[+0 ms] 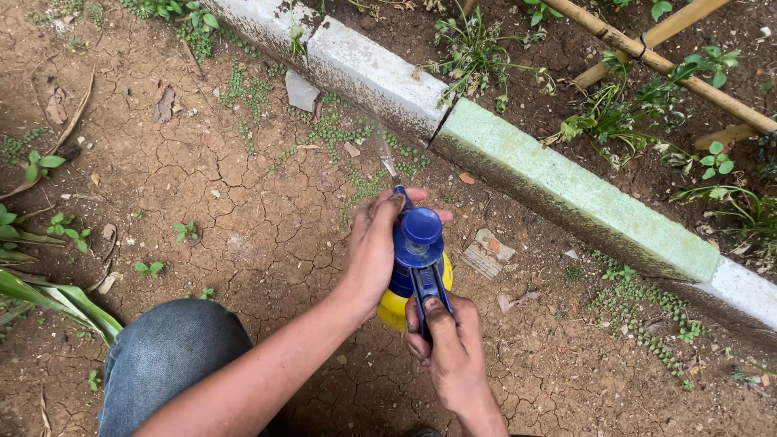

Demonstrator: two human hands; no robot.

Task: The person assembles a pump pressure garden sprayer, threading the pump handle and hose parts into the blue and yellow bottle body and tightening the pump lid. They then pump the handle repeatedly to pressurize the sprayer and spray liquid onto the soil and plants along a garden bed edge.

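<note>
Hand-pump spray bottle (417,267), blue pump top over yellow tank, is held above cracked bare soil (243,210) at centre frame. Left hand (374,247) is wrapped around its left side, fingers curled over the nozzle end. Right hand (449,348) grips the blue handle from the near side, thumb on top. Beyond, a white-and-green painted concrete kerb (558,186) runs diagonally, with bamboo poles (664,65) and weeds on its far side. A denim-clad knee (166,348) sits near left.

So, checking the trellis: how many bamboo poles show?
3, all top right over the bed: a long pole, one crossing it, and a short end lower right. More may lie outside the picture.
</note>
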